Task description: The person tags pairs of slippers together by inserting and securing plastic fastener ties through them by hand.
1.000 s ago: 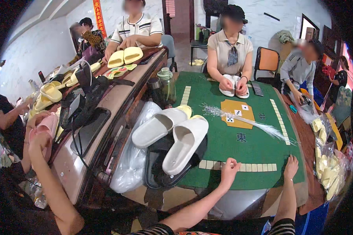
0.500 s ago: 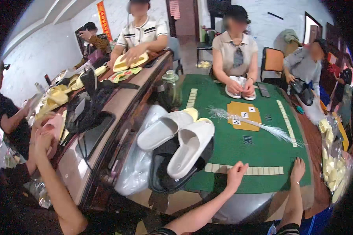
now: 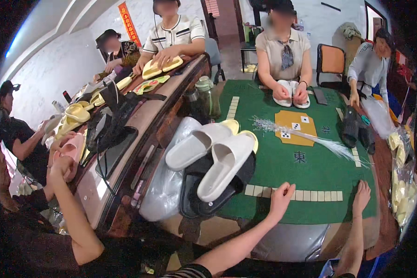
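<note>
- The left hand [image 3: 281, 200] is resting on the green tabletop [image 3: 310, 171], its fingers [image 3: 287, 188] curling loosely over the row of pale tiles [image 3: 295, 194] near the front edge, touching them but gripping none.
- The right hand [image 3: 360, 198] is lying flat at the right end of the same row, fingers spread and released, holding nothing.
- The row of pale tiles is running along the near edge of the green tabletop, between the two hands.
- Two white slippers [image 3: 213, 150] are lying just left of the left hand, propped on a pair of black slippers [image 3: 204, 194] at the tabletop's left edge.
- A clear plastic bag [image 3: 167, 185] is bulging just beside the black pair.
- A silvery tinsel strand [image 3: 306, 136] is stretching across the yellow centre panel [image 3: 295, 127].
- Across the tabletop, another person's hands are pressing on a further white pair [image 3: 292, 90].
</note>
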Available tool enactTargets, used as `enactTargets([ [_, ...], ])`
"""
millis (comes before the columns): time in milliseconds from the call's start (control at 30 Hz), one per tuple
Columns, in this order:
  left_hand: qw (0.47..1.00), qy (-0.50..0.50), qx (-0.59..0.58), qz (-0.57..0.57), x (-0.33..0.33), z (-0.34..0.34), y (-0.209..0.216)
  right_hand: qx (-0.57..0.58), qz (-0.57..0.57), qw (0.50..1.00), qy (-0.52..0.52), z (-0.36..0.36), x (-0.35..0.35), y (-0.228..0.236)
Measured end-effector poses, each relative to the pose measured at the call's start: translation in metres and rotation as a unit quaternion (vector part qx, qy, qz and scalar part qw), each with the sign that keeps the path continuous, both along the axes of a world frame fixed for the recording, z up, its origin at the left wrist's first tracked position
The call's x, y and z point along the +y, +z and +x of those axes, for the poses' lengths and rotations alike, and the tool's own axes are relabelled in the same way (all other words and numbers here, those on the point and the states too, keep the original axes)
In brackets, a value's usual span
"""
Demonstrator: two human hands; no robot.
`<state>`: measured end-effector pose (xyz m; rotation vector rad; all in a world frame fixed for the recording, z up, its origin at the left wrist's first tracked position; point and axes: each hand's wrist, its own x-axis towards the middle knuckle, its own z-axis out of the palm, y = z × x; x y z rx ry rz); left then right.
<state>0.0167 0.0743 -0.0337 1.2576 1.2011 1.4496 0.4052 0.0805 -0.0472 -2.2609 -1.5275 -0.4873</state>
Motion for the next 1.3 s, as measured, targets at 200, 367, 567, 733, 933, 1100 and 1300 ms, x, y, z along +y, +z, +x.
enactTargets([
  [200, 0.999, 0.012, 0.031, 0.007, 0.004, -0.008, -0.004, 0.266, 0.172, 0.945, 0.079, 0.008, -0.002, -0.006],
  [367, 0.988, 0.005, 0.150, 0.017, -0.002, -0.001, 0.001, 0.499, 0.226, 0.826, 0.135, 0.053, 0.018, -0.010],
  [567, 0.971, -0.028, 0.236, 0.012, -0.007, -0.004, 0.004, 0.466, 0.249, 0.836, 0.145, 0.119, 0.082, -0.021],
  [733, 0.966, -0.008, 0.254, 0.047, -0.014, -0.010, 0.004, 0.367, 0.239, 0.897, 0.066, 0.119, 0.127, -0.016],
  [933, 0.955, -0.023, 0.287, 0.070, -0.008, 0.005, -0.003, 0.432, 0.159, 0.888, 0.008, 0.117, 0.136, 0.009],
  [1100, 0.961, -0.025, 0.276, -0.004, -0.004, -0.003, 0.011, 0.291, 0.162, 0.943, -0.012, 0.113, 0.169, 0.016],
  [1300, 0.945, 0.025, 0.323, 0.046, -0.005, -0.013, -0.001, 0.140, 0.241, 0.960, -0.015, 0.109, 0.222, 0.003],
])
